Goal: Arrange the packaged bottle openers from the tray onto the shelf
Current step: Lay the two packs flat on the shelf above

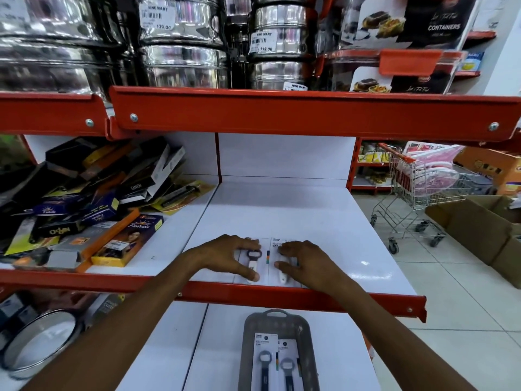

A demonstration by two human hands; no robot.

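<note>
Two packaged bottle openers lie side by side near the front edge of the white middle shelf [296,210]. My left hand [225,255] rests on the left package [255,262], thumb and fingers around its white card. My right hand [306,262] covers most of the right package [277,242], fingers spread on it. Below, on the lower shelf, a grey tray [306,334] holds two more packaged bottle openers [266,359] with dark handles, lying overlapped.
A messy pile of boxed goods [93,204] fills the left of the middle shelf. Steel containers [180,46] stand on the upper shelf, whose red lip [310,114] overhangs. A shopping cart [423,190] and cardboard boxes [485,230] stand on the tiled floor to the right.
</note>
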